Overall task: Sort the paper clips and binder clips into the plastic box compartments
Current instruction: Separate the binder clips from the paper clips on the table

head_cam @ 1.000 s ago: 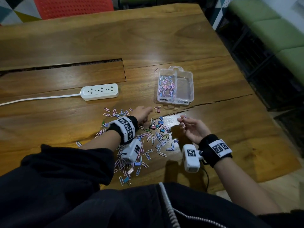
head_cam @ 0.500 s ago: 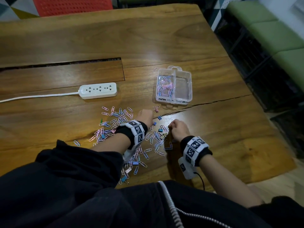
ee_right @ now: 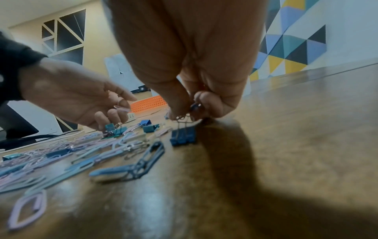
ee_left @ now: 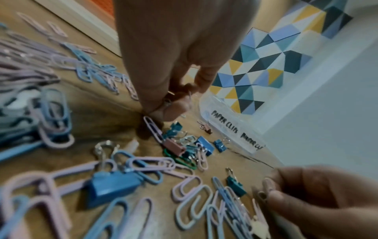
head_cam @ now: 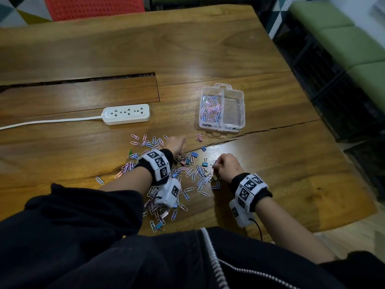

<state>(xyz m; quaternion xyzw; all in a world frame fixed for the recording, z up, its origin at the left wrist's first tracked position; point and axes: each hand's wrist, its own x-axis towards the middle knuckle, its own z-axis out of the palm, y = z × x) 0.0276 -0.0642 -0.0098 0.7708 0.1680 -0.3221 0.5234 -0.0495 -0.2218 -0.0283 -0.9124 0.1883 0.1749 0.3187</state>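
right hand (ee_right: 184,64) pinches wire handles of blue binder clip (ee_right: 182,137) standing on table (ee_right: 296,145).

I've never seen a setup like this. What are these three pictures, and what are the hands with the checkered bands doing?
No robot here: a person wears cameras. One picture looks down from the head; the other two look along each wrist. On the wooden table lie loose paper clips, binder clips, a power strip and a clear plastic box with paper clips in its left compartment. The right hand pinches the wire handles of a blue binder clip; the left hand pinches small clips.
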